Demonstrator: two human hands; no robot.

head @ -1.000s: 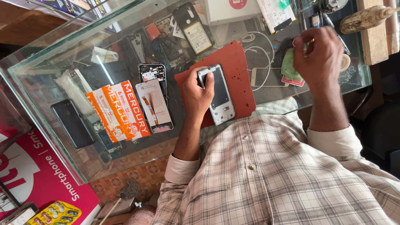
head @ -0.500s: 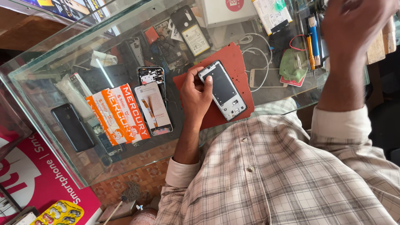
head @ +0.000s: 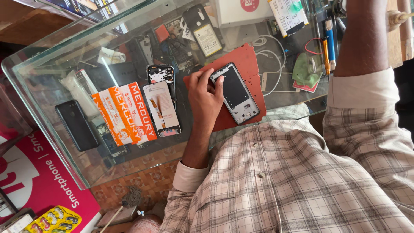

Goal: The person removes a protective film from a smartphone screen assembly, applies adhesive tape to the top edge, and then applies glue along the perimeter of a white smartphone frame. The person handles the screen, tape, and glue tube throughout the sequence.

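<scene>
- While the left hand point(head: 206, 97) pins the opened phone frame point(head: 236, 92) on the red work mat point(head: 252, 64), fingertips curled over the frame's near corner and thumb along its edge, the right forearm point(head: 362, 39) now reaches up and out past the top of the shot. The right hand itself is cut off, so I can't tell whether it's closed on anything or empty.
- Compared with half a second back, the frame has swung round under the left fingers: it now lies more along the mat, its far end pointing away from the grip toward the shirt. A second ago it sat straighter and closer to the mat's middle.
- Big change is on the right side: a second ago that hand was down by the green pouch point(head: 307, 69), curled around something small; then it lifted, and now only the sleeve and forearm show.
- My read: one hand is just steadying the phone while the other has gone off for something out of frame, so the work on the phone looks paused.
- Just beyond the gripping fingers, under the glass counter point(head: 51, 56), sit a bare phone chassis point(head: 160, 75) and the orange-and-white packets point(head: 125, 113). Those haven't budged.
- White cable point(head: 269, 47) past the mat, same spot too.
</scene>
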